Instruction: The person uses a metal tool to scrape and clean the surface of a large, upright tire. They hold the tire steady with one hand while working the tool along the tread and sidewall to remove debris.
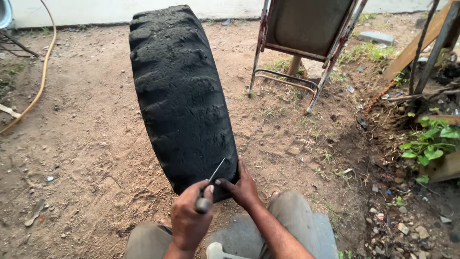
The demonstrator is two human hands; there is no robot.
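Observation:
A large worn black tyre (179, 96) stands upright on the dirt in front of me, its tread facing up and toward me. My left hand (190, 219) grips the dark handle of a thin metal pick or screwdriver (216, 171), whose shaft points up at the lower tread. My right hand (244, 188) rests against the tyre's near edge, with fingers spread on the rubber beside the tool's tip. My knees, in grey-brown trousers, show on both sides at the bottom.
A rusty metal chair frame (306, 52) stands behind the tyre on the right. An orange hose (45, 62) curves along the left. Wooden planks (421, 38), green plants (431, 144) and rubble fill the right side. A grey slab (249, 237) lies under me.

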